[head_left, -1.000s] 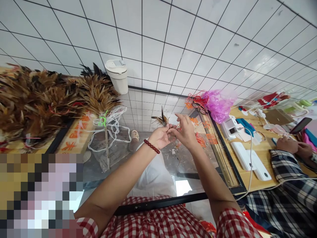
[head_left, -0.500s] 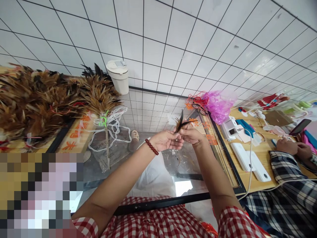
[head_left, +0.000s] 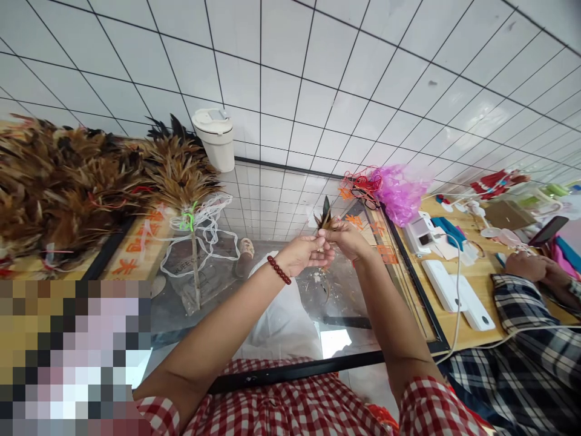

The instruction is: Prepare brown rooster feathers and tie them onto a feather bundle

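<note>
A small bunch of dark and brown feathers [head_left: 325, 219] stands upright between my hands, over the glass tabletop. My left hand [head_left: 308, 252], with a red bead bracelet on its wrist, pinches the base of the bunch. Touching it from the right, my right hand [head_left: 344, 239] has its fingers closed on the same feathers. To the left lies a feather duster [head_left: 178, 175] with a thin stick handle, bound with green ties and loose white strips. Large heaps of brown feathers [head_left: 63, 188] cover the far left.
A white lidded cup [head_left: 216, 140] stands by the tiled wall. Red cord [head_left: 362, 181] and a purple plastic bag [head_left: 403, 192] lie at the back right. White power banks [head_left: 469, 303] and a cable are on the wooden table. A person in plaid sleeves [head_left: 529, 309] works at the right.
The feathers, which were splayed toward the right, now point up in a tighter bunch. My right hand has shifted slightly left and up around them.
</note>
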Tool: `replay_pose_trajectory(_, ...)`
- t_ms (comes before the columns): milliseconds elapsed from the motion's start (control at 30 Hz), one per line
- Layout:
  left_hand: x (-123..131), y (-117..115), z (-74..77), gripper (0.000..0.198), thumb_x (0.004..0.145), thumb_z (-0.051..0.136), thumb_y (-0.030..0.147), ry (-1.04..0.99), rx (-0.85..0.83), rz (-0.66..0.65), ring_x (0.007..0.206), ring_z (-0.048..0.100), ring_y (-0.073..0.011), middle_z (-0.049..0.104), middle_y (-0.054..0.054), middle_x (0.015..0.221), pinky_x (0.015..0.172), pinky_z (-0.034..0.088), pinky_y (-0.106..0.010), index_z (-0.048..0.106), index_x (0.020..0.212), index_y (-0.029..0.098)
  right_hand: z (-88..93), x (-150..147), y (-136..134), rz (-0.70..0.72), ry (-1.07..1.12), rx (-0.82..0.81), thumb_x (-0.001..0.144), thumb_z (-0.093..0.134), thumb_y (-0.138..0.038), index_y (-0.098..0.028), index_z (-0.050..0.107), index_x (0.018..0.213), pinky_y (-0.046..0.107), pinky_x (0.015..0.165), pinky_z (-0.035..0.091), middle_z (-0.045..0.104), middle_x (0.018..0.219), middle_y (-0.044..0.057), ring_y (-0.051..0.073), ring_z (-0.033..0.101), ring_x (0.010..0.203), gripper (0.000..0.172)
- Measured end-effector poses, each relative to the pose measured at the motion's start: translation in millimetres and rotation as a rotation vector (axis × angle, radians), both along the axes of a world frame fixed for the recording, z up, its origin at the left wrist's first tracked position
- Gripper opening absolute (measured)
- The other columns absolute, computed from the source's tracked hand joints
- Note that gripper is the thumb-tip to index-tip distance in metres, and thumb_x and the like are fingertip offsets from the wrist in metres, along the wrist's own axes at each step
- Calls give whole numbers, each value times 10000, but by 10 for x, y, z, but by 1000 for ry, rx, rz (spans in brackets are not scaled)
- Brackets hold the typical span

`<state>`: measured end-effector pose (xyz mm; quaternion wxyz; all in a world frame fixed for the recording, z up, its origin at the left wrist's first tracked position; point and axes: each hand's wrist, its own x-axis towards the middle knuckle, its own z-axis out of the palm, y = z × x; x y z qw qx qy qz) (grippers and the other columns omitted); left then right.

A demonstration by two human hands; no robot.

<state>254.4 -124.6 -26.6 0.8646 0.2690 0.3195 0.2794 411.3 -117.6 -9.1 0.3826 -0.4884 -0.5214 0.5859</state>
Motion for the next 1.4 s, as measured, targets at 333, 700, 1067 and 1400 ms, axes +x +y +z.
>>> replay_pose_trajectory(333,14,-23,159,236,933,473,184,-171,-318,222,596,609,-120,652,-33,746,677,522,-320,562,719,141,-5,-159,-189,-98,-769,744,764,708,-341,-206,514,1273,391,851,457,513,1062,89,233,520,972,560)
replay_pose_trajectory(700,-414,361,305,239,949,463,212,-172,-199,642,509,509,-84,515,19,580,569,477,-233,541,732,146,1,306,-49,-95,-1035,589,834,540,-179,-189,726,900,324,754,446,659,897,76,194,584,801,198)
replay_pose_trajectory(1067,-361,304,314,245,950,451,192,-193,-239,587,470,471,-75,462,35,556,533,447,-219,517,719,146,-286,99,-134,333,-1138,635,855,513,-93,-145,680,824,311,812,417,623,896,90,190,562,863,177)
replay_pose_trajectory(1400,-221,216,263,235,940,475,196,-150,-249,518,472,465,-73,464,33,562,526,453,-209,518,714,147,26,446,-853,382,-1293,253,782,643,-191,-216,695,931,271,632,373,681,881,48,191,617,771,160)
